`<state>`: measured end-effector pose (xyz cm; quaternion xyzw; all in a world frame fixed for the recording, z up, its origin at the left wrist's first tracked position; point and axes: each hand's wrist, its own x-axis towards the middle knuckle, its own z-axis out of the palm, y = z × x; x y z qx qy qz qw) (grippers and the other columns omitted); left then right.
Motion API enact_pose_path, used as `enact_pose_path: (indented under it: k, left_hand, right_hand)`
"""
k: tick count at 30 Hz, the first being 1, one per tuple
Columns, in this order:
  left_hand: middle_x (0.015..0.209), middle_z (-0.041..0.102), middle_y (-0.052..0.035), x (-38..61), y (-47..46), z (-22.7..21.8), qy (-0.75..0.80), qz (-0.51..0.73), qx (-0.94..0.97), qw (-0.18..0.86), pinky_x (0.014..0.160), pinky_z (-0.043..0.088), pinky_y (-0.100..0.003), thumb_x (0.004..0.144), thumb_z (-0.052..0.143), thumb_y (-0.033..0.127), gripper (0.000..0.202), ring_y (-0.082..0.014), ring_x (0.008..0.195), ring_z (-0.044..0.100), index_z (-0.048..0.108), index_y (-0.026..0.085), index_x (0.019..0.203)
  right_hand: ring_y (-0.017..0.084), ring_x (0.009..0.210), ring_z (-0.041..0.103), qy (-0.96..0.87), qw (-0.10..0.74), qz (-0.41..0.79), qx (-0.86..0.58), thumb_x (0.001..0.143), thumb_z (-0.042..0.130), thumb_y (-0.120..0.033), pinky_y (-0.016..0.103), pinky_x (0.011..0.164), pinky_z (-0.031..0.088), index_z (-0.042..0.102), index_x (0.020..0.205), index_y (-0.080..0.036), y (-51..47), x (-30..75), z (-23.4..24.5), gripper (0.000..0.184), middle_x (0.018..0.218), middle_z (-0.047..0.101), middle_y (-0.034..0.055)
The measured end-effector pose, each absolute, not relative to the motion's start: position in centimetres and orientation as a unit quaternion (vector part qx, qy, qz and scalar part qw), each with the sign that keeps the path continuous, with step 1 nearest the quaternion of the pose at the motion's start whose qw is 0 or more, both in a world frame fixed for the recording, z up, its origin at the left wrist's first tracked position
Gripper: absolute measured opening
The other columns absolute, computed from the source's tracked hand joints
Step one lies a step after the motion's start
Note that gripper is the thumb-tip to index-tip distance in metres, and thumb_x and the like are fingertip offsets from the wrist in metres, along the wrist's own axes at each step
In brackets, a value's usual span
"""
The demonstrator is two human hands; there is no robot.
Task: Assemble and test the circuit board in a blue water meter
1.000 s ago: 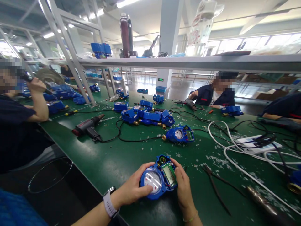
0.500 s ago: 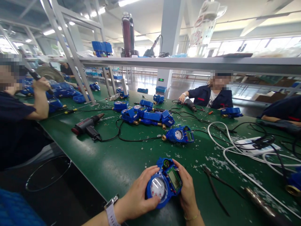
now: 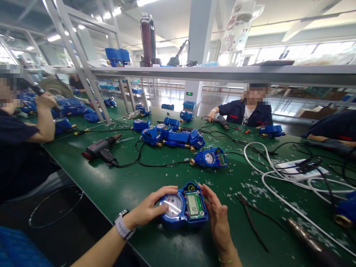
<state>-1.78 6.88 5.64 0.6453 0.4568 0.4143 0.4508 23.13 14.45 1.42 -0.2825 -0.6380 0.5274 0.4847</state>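
A blue water meter (image 3: 185, 211) with a round dial and an open compartment showing a green circuit board and a display is in front of me, low over the green table. My left hand (image 3: 154, 205) grips its dial end, thumb over the glass and fingers along the far rim. Beside the display end, my right hand (image 3: 217, 211) is open with fingers apart. Its fingertips are close to the housing; whether they touch I cannot tell. A second open water meter (image 3: 210, 158) lies farther up the table, its brass end facing left.
Left of centre lies a heat gun (image 3: 101, 150). Several blue meters (image 3: 172, 135) cluster behind. At right are pliers (image 3: 251, 220), a metal-nozzled tool (image 3: 303, 233), a white cable (image 3: 267, 181) and a power strip (image 3: 302, 170). Co-workers sit left and opposite; a shelf (image 3: 222, 69) spans above.
The water meter has turned to lie more level and moved slightly left, its display now facing up. My right hand has loosened from its side and opened. My left hand moved left with the meter.
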Motion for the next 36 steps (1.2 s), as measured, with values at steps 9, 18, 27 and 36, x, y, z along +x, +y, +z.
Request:
enact_pose_path:
  k: [9, 18, 27, 36]
  left_hand:
    - [0.137, 0.055, -0.0086, -1.0, 6.4, 9.0, 0.552, 0.328, 0.714, 0.28, 0.115, 0.033, -0.045, 0.087, 0.05, 0.021, 0.044, -0.0243, 0.13, 0.049, 0.053, 0.022, 0.13]
    - [0.144, 0.049, -0.0113, 3.2, 6.3, 10.0, 0.57, 0.169, 0.787, 0.168, 0.115, 0.021, -0.063, 0.061, 0.081, 0.05, 0.096, -0.0333, 0.137, 0.04, 0.037, 0.025, 0.142]
    - [0.14, 0.051, -0.0142, 1.8, 6.3, 9.3, 0.497, 0.203, 0.831, 0.148, 0.116, 0.015, -0.063, 0.071, 0.073, 0.051, 0.093, -0.0303, 0.131, 0.048, 0.021, 0.025, 0.143]
    - [0.12, 0.061, -0.0134, 1.8, 5.5, 9.2, 0.49, 0.237, 0.83, 0.119, 0.117, 0.011, -0.063, 0.065, 0.074, 0.059, 0.081, -0.03, 0.121, 0.056, 0.035, 0.022, 0.124]
  right_hand:
    - [0.031, 0.13, 0.04, -0.654, 0.518, 0.458, -0.307, 0.095, 0.027, -0.068, 0.05, 0.109, 0.029, 0.049, 0.134, -0.028, 12.3, 20.1, 0.3, 0.061, 0.139, 0.046, 0.0084]
    - [0.034, 0.124, 0.045, -0.663, 0.54, 0.415, -0.311, 0.084, 0.023, -0.084, 0.054, 0.104, 0.036, 0.032, 0.144, -0.024, 10.7, 19.0, 0.2, 0.085, 0.136, 0.045, 0.0128]
    - [0.032, 0.127, 0.044, -0.686, 0.518, 0.411, -0.303, 0.084, 0.024, -0.084, 0.053, 0.105, 0.037, 0.029, 0.146, -0.03, 10.1, 18.7, 0.5, 0.083, 0.14, 0.044, 0.0092]
    - [0.023, 0.128, 0.046, -0.695, 0.5, 0.414, -0.309, 0.102, 0.033, -0.045, 0.042, 0.106, 0.04, 0.038, 0.142, -0.034, 10.3, 18.4, 0.0, 0.042, 0.141, 0.047, 0.0023]
